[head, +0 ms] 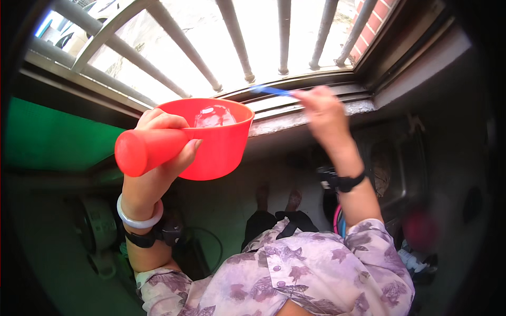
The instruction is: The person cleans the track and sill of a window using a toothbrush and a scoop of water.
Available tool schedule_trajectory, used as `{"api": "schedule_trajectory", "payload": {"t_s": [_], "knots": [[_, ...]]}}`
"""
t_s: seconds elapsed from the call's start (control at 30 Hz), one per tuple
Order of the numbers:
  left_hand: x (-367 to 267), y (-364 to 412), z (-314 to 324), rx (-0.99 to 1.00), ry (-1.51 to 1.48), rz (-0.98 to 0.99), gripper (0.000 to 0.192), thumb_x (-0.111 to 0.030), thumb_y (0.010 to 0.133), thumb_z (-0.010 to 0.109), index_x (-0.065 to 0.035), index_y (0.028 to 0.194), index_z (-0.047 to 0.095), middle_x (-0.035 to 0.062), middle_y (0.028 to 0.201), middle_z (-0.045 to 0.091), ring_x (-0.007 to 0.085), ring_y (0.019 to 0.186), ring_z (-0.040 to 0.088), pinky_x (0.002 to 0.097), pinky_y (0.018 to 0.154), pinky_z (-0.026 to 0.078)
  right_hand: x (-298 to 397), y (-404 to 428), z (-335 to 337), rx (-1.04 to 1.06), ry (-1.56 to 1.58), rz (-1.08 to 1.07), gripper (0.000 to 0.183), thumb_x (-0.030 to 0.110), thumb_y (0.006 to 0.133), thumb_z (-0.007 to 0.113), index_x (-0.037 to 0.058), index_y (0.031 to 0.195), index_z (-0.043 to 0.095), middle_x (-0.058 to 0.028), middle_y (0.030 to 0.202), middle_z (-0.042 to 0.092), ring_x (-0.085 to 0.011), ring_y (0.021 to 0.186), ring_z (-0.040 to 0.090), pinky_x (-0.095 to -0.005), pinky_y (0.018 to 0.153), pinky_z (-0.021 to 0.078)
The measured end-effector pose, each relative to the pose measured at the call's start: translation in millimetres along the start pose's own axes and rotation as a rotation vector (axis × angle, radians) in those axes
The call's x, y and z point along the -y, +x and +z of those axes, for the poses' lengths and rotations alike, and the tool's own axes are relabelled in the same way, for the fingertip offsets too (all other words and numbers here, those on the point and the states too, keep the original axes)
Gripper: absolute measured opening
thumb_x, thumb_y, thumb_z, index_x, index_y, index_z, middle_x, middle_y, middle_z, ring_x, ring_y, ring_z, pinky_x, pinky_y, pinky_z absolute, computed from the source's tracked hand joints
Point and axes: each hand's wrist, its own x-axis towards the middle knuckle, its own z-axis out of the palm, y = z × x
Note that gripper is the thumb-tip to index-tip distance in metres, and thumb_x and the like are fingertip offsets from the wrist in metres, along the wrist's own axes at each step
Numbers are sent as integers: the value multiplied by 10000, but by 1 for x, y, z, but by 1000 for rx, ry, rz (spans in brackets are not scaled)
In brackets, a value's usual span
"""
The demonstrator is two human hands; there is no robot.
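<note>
My left hand (166, 158) is wrapped around the thick handle of a red plastic water dipper (215, 152). Clear water (215, 116) glints inside it, and the dipper is held up before the window sill. To its right, my right hand (324, 108) pinches a slim blue stick, which looks like a toothbrush (272, 91). Its pale tip points left, above the dipper's right rim and close to the window frame. Motion blurs both the stick and the right hand, so the tip's detail is hard to tell.
A barred window (282, 39) spans the far side, above a worn sill (276, 123). At left hangs a green panel (51, 134). A dark sink or basin (395, 166) lies to the right, near a blurred red object (421, 227). A rice-cooker-like appliance (97, 223) sits lower left.
</note>
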Motion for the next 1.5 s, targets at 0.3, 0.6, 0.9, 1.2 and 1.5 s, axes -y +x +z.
{"api": "schedule_trajectory", "payload": {"t_s": [0.3,0.6,0.9,1.2,1.5], "knots": [[-10,41,10,121,62,72,216,-86,745,800,-44,895,649,80,867,647,248,864,628,368,784,509,-35,-8,-26,122,2,183,177,155,838,712,191,996,785,-91,806,590,-289,761,623,-399,662,502],[-11,16,10,19,18,-42,190,-11,779,760,-9,887,604,68,821,562,191,775,565,312,732,470,-23,14,13,-43,67,-5,194,132,868,699,208,1026,781,-69,778,583,-257,698,618,-377,633,494],[-5,-32,-10,-23,-17,-17,216,-24,709,758,-6,864,608,101,866,578,242,828,559,354,800,464,35,28,53,0,130,-209,195,149,863,689,244,1006,781,-55,789,605,-262,733,627,-388,624,503],[14,-72,-17,-98,-84,-33,255,-76,654,758,-23,865,626,92,818,588,273,809,558,384,773,459,2,37,16,195,54,80,196,138,859,712,193,1033,785,-93,809,637,-270,757,652,-374,680,511],[27,-83,-15,-115,-77,-12,264,-25,658,749,-25,886,615,90,828,599,275,805,560,389,775,461,116,66,131,265,83,-378,181,148,880,641,193,996,772,-119,783,636,-309,791,686,-446,668,552]]}}
